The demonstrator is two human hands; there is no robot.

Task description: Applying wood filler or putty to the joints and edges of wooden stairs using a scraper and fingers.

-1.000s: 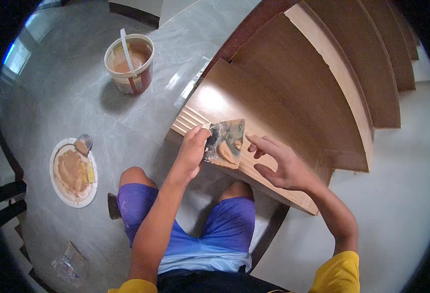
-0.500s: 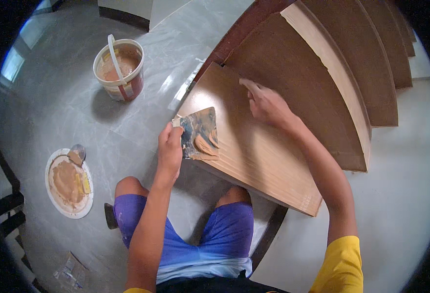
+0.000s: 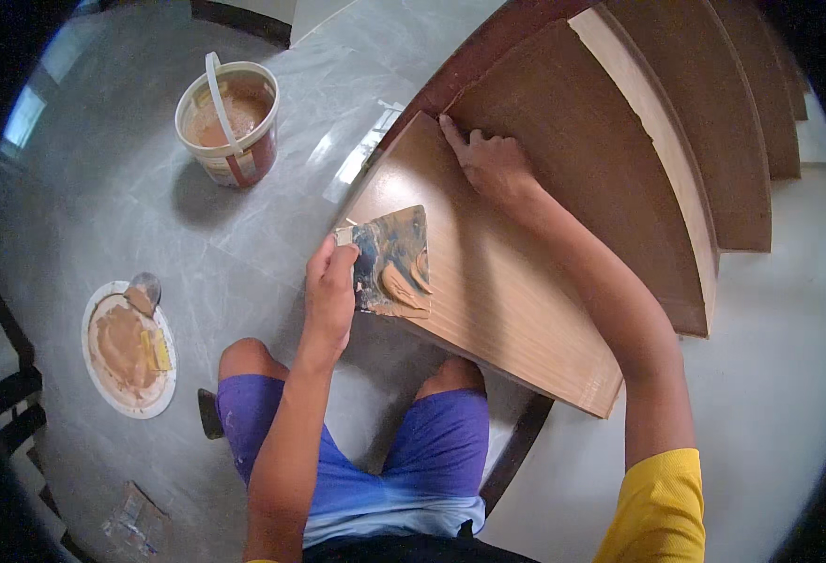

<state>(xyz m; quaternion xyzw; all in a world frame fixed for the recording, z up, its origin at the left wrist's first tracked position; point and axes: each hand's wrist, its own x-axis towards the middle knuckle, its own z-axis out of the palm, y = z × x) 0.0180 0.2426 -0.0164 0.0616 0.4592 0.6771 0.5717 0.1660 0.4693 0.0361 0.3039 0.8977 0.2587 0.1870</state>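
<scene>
My left hand grips the handle end of a broad, flat putty knife. Its dark blade is smeared with tan filler, with thick dabs near one edge. The blade hovers by the front edge of the lowest wooden stair tread. At the tread's far left corner, my right hand stretches its index finger to the seam between tread, brown riser and dark red side board. The finger carries pale filler; the other fingers are bent, and no tool shows in them.
A white-handled bucket of tan filler stands on the grey tiled floor. Further left lies a white lid with filler, a scraper and a yellow piece. A clear plastic wrapper lies lower left. Curved stairs rise at the upper right.
My right hand has moved up and left, its index finger now reaching the corner seam. My left hand and the putty knife have shifted slightly right.
</scene>
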